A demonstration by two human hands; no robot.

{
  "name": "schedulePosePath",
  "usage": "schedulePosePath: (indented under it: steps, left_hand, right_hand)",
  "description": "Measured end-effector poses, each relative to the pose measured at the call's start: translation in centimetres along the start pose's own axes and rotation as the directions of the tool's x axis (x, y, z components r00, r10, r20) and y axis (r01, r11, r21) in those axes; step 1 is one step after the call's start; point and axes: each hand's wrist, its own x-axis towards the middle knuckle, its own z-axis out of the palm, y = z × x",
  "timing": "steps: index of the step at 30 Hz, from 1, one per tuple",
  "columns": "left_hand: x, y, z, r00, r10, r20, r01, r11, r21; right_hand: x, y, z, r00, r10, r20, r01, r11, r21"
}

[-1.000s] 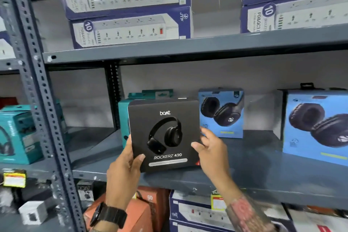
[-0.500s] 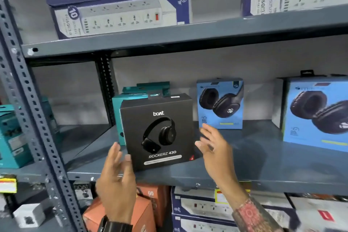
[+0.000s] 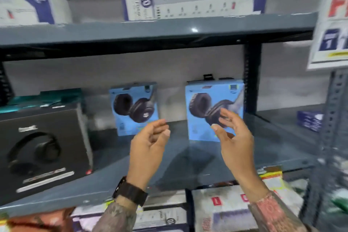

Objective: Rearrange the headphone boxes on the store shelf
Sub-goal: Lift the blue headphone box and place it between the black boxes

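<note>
A black headphone box (image 3: 43,149) stands upright at the left front of the grey shelf (image 3: 188,167), with teal boxes (image 3: 45,98) behind it. Two blue headphone boxes stand further back: a smaller one (image 3: 133,107) in the middle and a larger one (image 3: 205,107) to its right. My left hand (image 3: 148,147), with a dark watch on the wrist, is raised in front of the smaller blue box, fingers loosely curled and empty. My right hand (image 3: 233,137) is raised in front of the larger blue box, fingers spread, covering its lower right part. Neither hand touches a box.
Power-strip boxes (image 3: 192,0) are stacked on the shelf above. A white sale sign (image 3: 333,24) hangs at the right, over a perforated upright (image 3: 331,118). A small purple box (image 3: 308,120) lies on the neighbouring shelf. More boxes (image 3: 226,209) fill the shelf below.
Both hands let go of the black box, which now stands on the shelf. The view swung right, and both hands moved right to in front of the blue boxes.
</note>
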Motion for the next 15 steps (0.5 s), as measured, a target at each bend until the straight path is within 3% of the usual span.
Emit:
schedulePosePath:
  steps: [3,5,10,13,15]
  left_hand:
    - [2.3,-1.1,6.4,0.995,-0.049,0.091,0.048,0.999,0.014]
    - [3.5,-1.8,9.7,0.989,-0.088,0.118,0.084,0.996,0.039]
    - [7.6,-4.5,12.9,0.953,-0.238,0.188,0.225,0.970,0.089]
    - [8.2,-5.1,13.1,0.933,-0.240,0.268,0.240,0.970,0.033]
    - [7.8,-5.1,12.8,0.949,-0.208,0.237,0.195,0.978,0.076]
  right_hand:
    - [2.7,3.4,-3.8,0.989,-0.060,-0.132,0.046,0.993,-0.111]
    - [4.3,5.8,-5.6,0.985,-0.037,-0.166,-0.001,0.975,-0.220]
    - [5.8,8.2,-6.8,0.973,0.222,0.066,-0.200,0.949,-0.245]
    - [6.2,8.1,-6.7,0.959,0.257,0.119,-0.217,0.937,-0.274]
    - [6.3,8.1,-6.5,0.965,0.235,0.117,-0.187,0.929,-0.320]
